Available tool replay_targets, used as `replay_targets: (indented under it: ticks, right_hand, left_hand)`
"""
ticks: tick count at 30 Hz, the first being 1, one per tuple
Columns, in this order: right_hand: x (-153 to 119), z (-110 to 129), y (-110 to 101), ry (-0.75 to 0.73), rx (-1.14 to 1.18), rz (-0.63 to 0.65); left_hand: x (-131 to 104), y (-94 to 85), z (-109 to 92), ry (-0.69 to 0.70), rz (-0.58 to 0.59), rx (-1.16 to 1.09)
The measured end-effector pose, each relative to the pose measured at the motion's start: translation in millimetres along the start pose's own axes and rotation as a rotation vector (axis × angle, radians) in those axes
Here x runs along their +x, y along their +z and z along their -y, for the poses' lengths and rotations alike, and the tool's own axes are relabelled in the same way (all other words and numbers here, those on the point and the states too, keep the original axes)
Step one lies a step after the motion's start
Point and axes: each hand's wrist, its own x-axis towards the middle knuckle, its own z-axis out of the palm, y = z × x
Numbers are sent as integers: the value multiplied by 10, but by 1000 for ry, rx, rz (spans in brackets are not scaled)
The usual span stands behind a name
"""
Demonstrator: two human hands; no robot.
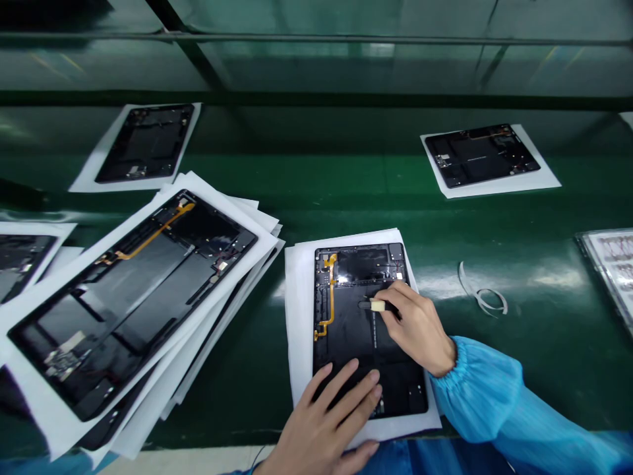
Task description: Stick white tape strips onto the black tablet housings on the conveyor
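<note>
An opened tablet housing (353, 346), black with an orange flex cable (331, 297) along its left side, lies on white paper in front of me. My left hand (330, 425) rests on its lower left part, fingers stretched out and slightly spread. Over the housing's upper middle, my right hand (416, 323) pinches a slim dark tool (364, 305) with a cream-coloured block (378, 305) near its tip. Whether the tip touches the housing I cannot tell. The tool's far end is hidden in my fingers.
At left stands a stack of tablet housings (148, 290) interleaved with paper. Two more housings lie farther back, one left (148, 142), one right (482, 158). Curled white strips (487, 300) lie right of my work, and a clear tray (610, 264) sits at the right edge.
</note>
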Motion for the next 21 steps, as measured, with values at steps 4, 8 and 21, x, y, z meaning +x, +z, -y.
replay_targets:
  ticks: [4,8,21]
  right_hand:
    - [-4,26,-3,20,17,-23]
    - [-1,45,7,15,-65,-24]
    - [-17,22,45,0,-123,-22]
  left_hand:
    - [3,-7,6,29,1,23]
    - [9,-10,-4,16,-5,2]
    - [-6,-8,-29,-43,5,-43]
